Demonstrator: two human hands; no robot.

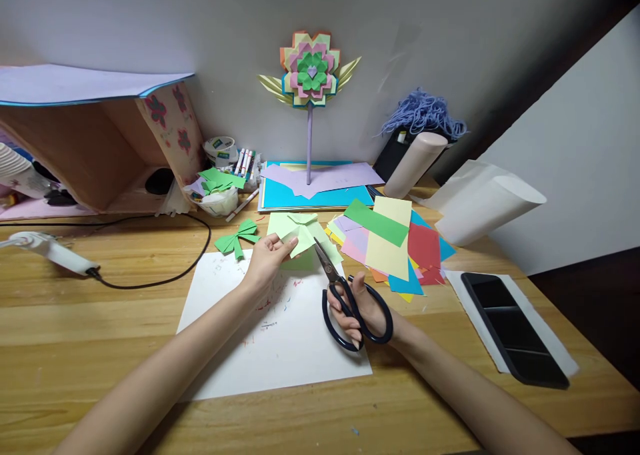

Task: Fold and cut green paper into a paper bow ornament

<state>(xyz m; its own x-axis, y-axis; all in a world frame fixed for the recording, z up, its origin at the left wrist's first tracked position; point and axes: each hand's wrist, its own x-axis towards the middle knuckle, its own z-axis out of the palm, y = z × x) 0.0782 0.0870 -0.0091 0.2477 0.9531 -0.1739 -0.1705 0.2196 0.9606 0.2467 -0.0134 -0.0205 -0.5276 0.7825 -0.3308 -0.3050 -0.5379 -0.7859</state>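
Note:
My left hand (271, 258) pinches a small piece of pale green paper (301, 238) between thumb and fingers. In my right hand (361, 307) is a pair of scissors (331, 272) with black handles, my fingers through the loops. The blade tips point up and left, close to the right side of the held paper; whether they touch it I cannot tell. More pale green paper lies behind and under the held piece. A folded green paper bow (239, 240) sits left of my left hand. Beneath both hands is a white sheet (280, 348) with coloured marks.
Coloured paper pieces (425, 248) are heaped on the right, near a black phone (515, 328). A paper flower (311, 75) stands at the wall. On the left are a cardboard box (173, 135), a tub of scraps (220, 202) and a power strip (57, 252) with a black cable.

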